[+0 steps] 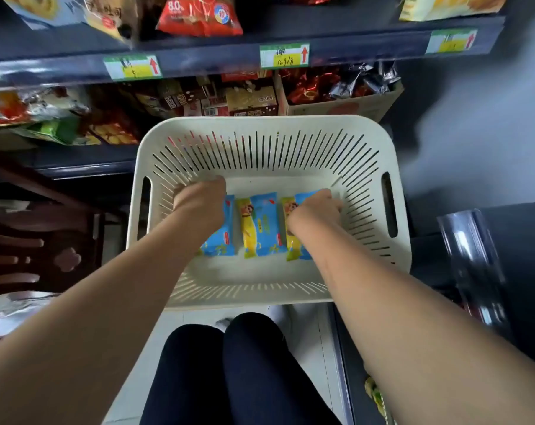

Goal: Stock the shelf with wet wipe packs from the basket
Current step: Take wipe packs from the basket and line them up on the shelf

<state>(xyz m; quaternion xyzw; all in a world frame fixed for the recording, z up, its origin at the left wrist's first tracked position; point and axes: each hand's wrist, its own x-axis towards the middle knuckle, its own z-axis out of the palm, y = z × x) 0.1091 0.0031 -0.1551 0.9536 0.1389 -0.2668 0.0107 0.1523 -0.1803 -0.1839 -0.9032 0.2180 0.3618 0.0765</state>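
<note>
The step in hand is the pick-up: both arms reach down into the cream basket (pixel 260 283), which sits on the floor in front of the person's knees and close against the dark shelf (pixel 204 61). Three wet wipe packs lie side by side on the basket's bottom, none yet on the shelf. The left hand (pixel 198 200) sits over the far end of the left pack (pixel 221 240), touching or nearly touching it; its fingers are bent under the hand and hidden, so whether they have hold of the pack cannot be told. The right hand (pixel 316 210) covers the far end of the right pack (pixel 292 253), its fingers curled down over that end in what looks like a grip. The middle pack (pixel 261 228) lies untouched between the two hands. The next move likely calls for closing firmly on the two outer packs, lifting them straight up past the slotted walls without dragging the middle one along, and carrying them to a free spot on the shelf. Which spot that is cannot be judged here, since the visible tiers hold snack bags (pixel 198 16) and boxes (pixel 250 101).
</note>
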